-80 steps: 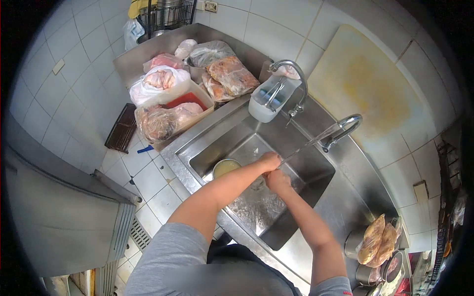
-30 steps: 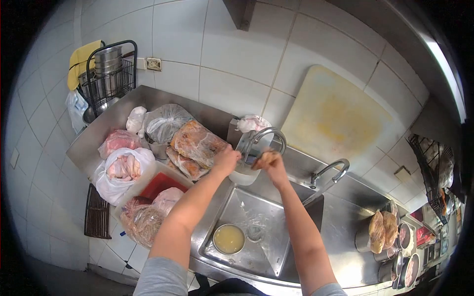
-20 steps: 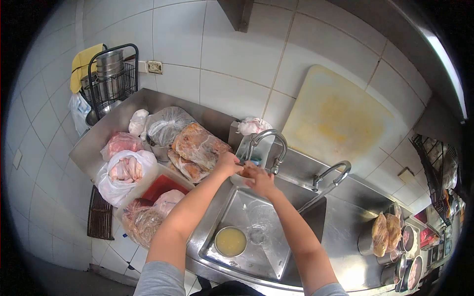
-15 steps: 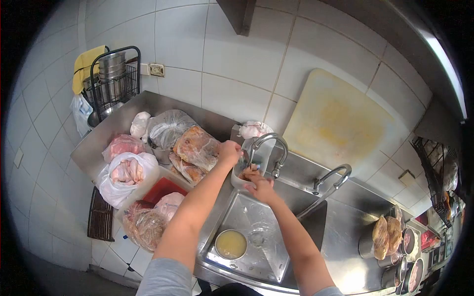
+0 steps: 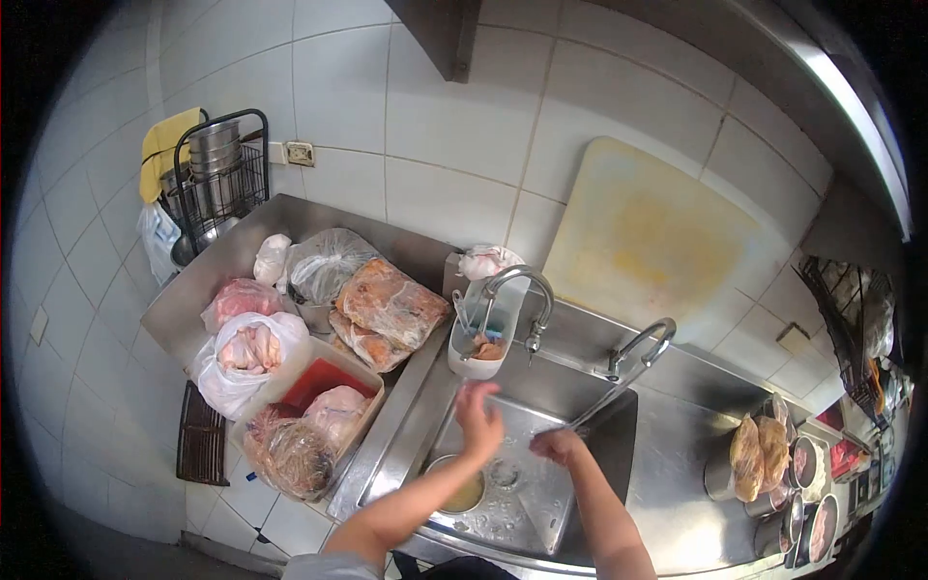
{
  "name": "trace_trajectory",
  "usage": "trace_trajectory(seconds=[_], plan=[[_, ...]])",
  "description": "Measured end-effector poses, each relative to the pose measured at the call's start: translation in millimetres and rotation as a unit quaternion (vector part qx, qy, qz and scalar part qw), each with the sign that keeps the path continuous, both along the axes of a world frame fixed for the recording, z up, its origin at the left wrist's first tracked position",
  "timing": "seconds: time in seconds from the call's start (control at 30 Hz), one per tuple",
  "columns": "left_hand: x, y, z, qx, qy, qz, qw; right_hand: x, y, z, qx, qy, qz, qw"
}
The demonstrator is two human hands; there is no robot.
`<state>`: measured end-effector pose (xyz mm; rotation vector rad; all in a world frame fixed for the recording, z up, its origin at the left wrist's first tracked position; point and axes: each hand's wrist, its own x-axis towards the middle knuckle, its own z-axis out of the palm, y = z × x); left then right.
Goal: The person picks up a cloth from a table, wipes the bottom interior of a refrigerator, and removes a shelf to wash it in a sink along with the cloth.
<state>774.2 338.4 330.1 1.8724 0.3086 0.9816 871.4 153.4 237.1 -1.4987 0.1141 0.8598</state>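
My left hand (image 5: 478,421) is over the sink (image 5: 536,377), fingers stretched toward the faucet and apart, holding nothing. To its right my right hand (image 5: 559,446) hangs above the basin, blurred, its fingers bunched; I cannot make out anything in it. Just beyond my left hand stands a white plastic container (image 5: 468,365) with a brownish piece (image 5: 488,348) and something blue-green inside. A curved faucet (image 5: 543,307) rises beside it. Partly behind my left forearm, a round bowl of yellowish liquid (image 5: 466,495) sits in the basin.
Wrapped browned meat (image 5: 391,307) and bagged raw meat (image 5: 249,348) lie on the left counter. A tub with a red interior (image 5: 377,385) holds more bags. A second faucet (image 5: 665,333) is at right. A cutting board (image 5: 667,232) leans on the wall. Pots (image 5: 717,476) stand far right.
Both hands have left the white container and drawn back toward me over the sink. My left hand's fingers have spread. The container's contents now show. The view has shifted slightly.
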Motion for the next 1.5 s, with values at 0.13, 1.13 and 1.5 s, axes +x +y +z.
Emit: trace_trajectory(seconds=[0.13, 1.13, 1.5], plan=[[7, -101, -60, -0.366, 0.162, -0.207, 0.893, 15, 11, 20, -0.132, -0.415, 0.134, 0.89], [27, -141, -45, -0.326, 0.316, -0.082, 0.887, 14, 14, -86, -0.166, -0.21, -0.104, 0.958], [77, -125, -167, -0.696, 0.219, -0.319, 0.605, -23, 17, -42, 0.105, -0.011, -0.31, 0.945]])
